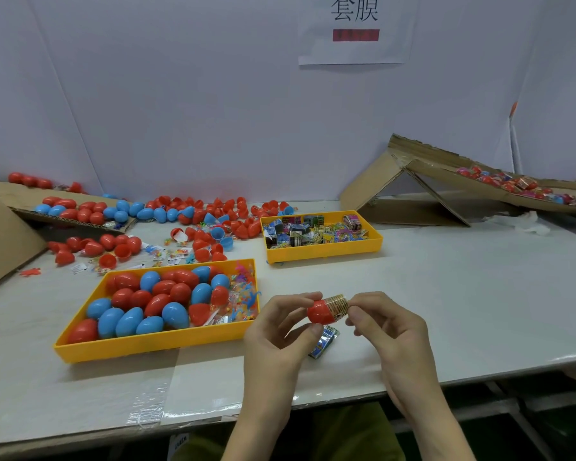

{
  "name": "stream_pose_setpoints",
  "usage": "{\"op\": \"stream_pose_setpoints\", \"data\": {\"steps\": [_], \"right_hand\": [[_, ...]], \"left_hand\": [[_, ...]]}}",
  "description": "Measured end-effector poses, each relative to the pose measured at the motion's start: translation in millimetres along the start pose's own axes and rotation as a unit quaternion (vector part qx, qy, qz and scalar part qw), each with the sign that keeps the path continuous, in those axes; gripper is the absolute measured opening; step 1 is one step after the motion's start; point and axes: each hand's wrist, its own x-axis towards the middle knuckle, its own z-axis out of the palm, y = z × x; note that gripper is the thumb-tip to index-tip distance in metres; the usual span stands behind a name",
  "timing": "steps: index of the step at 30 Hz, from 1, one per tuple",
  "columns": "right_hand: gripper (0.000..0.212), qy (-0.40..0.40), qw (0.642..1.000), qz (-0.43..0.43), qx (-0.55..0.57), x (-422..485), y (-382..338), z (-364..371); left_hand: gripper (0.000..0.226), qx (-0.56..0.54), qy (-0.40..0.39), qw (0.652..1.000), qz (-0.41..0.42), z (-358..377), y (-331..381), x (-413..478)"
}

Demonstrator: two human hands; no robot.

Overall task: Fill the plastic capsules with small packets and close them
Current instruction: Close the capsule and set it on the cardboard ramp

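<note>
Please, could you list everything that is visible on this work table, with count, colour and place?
white table: one, white, under everything.
red plastic egg capsule: one, red, held above the table's near edge.
printed film sleeve: one, beige, around that capsule's right end.
flat printed packet: one, blue, on the table below that capsule.
near yellow plastic tray: one, yellow, front left, holding many red and blue capsules and toy packets.
far yellow plastic tray: one, yellow, centre, holding many printed packets.
loose capsules and halves: many, red and blue, back left.
brown cardboard ramp: one, brown, back right, carrying wrapped capsules.
white paper sign: one, white, on the wall.
left hand: one, grips the capsule.
right hand: one, pinches the sleeve.
</note>
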Motion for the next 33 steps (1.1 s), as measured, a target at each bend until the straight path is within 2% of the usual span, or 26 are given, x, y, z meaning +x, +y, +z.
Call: {"op": "stream_pose_setpoints", "data": {"steps": [5, 17, 20, 23, 26, 29, 33], "right_hand": [[0.008, -0.010, 1.000, -0.005, -0.006, -1.7, -1.3, 0.0], [0.001, -0.027, 1.000, -0.006, -0.005, -2.2, -3.5, -0.5], [0.015, -0.029, 1.000, -0.003, -0.009, -2.4, -3.7, -0.8], [0.018, -0.031, 1.000, 0.004, -0.003, -2.3, -4.5, -0.7], [0.015, -0.036, 0.999, 0.005, -0.005, -2.5, -3.7, -0.8], [0.004, -0.034, 0.999, 0.011, -0.006, -2.6, -3.1, -0.6], [0.007, -0.024, 1.000, 0.012, 0.005, -2.7, -2.6, -1.0]], "left_hand": [[0.021, 0.009, 0.014, 1.000, 0.006, 1.1, 1.1, -1.1], [0.039, 0.072, 0.015, 0.997, 0.029, 4.1, 1.0, -3.4], [0.040, 0.079, 0.014, 0.996, 0.037, 4.6, 1.2, -3.5], [0.040, 0.091, 0.009, 0.995, 0.043, 5.2, 1.5, -3.7], [0.039, 0.102, 0.002, 0.994, 0.046, 5.2, 1.4, -4.1], [0.035, 0.113, -0.001, 0.993, 0.044, 5.2, 1.6, -4.2], [0.032, 0.139, -0.016, 0.990, 0.027, 7.7, 3.1, -3.8]]}}
